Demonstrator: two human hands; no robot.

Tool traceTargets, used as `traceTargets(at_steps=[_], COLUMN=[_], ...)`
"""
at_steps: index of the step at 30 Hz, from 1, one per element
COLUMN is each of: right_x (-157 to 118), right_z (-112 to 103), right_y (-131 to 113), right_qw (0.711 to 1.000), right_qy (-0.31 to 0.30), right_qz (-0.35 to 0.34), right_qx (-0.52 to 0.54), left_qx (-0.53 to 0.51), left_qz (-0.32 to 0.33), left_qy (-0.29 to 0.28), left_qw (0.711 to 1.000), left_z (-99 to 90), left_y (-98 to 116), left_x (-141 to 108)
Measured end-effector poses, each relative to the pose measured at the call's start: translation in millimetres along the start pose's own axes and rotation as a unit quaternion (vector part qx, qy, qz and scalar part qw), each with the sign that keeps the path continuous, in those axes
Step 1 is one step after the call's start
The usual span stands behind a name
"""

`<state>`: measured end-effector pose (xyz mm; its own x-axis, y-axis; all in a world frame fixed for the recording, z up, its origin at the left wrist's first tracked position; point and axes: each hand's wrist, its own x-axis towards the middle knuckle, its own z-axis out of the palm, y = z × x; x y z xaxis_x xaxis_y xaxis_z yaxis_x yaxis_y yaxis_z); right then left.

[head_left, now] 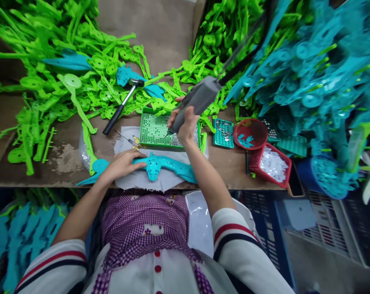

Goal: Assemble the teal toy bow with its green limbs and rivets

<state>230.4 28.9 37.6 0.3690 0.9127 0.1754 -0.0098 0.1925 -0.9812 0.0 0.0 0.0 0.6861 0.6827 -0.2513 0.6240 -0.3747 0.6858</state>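
And here's the right hand [186,122], wrapped firmly round a grey, smooth-shelled power driver [200,100], its thin tip angled down over the green tray [141,132]. That tray is shallow plastic, its bed a grid of small holes, with shiny metal bits heaped toward the right end.

Over on the left, the left hand [123,164] lies on the blue part [171,162], fingers lightly bent, thumb along it; whether it pinches or only presses, I can't tell. The part is glossy, curved plastic with a dotted, snout-like lump in the middle, lying across a frayed grey cloth [123,141] at the near edge of the worn brown table [230,169].

Moving out: a slim metal tool [128,139] left of the tray, then a black-handled hammer [123,107] leaning on tangled lime-green parts [71,81]. To the right, a small teal tray [223,133] of metal pieces, a round red bowl [250,132] with blue bits, and a red basket [273,165] of pale, translucent pieces. Far right, blue parts [313,77] pile high.
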Motion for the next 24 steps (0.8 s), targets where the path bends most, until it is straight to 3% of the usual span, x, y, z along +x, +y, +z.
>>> traceTargets(at_steps=[5,10,15,24], right_x=[-43,-86,-83,-83], right_z=[-27,-29,-22,-18], right_y=[-34,-35,-26,-20], right_qw=[0.997,0.997,0.998,0.997], right_qy=[-0.026,-0.023,-0.035,-0.045], right_qz=[-0.036,-0.017,0.030,0.004], right_qx=[0.056,0.068,0.050,0.068], left_qx=[-0.009,-0.001,0.002,-0.010], left_qz=[0.022,0.018,0.010,0.023], left_qy=[0.005,0.002,-0.005,-0.008], left_qw=[1.000,1.000,1.000,1.000], left_z=[3.8,3.0,-0.5,0.3], left_y=[-7,-6,-2,-7], left_x=[0,0,1,3])
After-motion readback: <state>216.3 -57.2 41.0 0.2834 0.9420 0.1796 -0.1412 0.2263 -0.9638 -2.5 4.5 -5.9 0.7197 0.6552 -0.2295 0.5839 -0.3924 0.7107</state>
